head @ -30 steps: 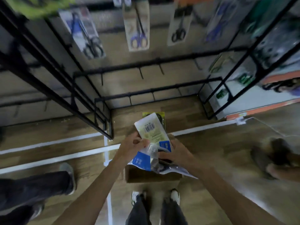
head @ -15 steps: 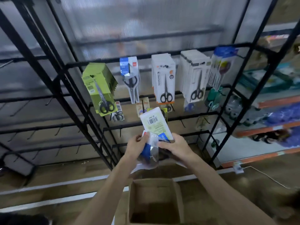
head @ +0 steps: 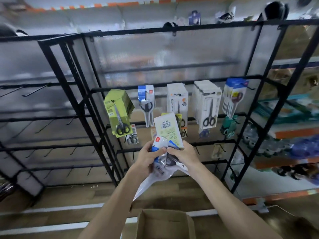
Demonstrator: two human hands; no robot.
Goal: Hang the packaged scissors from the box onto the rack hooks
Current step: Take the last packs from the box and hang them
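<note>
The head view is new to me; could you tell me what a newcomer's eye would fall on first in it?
First, the left hand and right hand gripping a bundle of packaged scissors at centre. Behind them a row of hanging scissor packs crosses the black rack. An open cardboard box sits at the bottom edge.

Brightness: fairly bright, even indoor light; the translucent panel (head: 164, 54) behind the rack (head: 207, 27) glows pale.
Shadows: soft, darkest inside the box (head: 164, 228) at 6 o'clock.
Blur: shelves (head: 293, 135) at 3 o'clock and the top edge at 12 o'clock are smeared.
Sharpest: packaged scissors (head: 168, 128) gripped by the left hand (head: 146, 160) and right hand (head: 185, 156), centre.
Distortion: rack bars bow outward at 9 and 3 o'clock.
Glare: faint sheen on the plastic bag (head: 150, 185).
</note>
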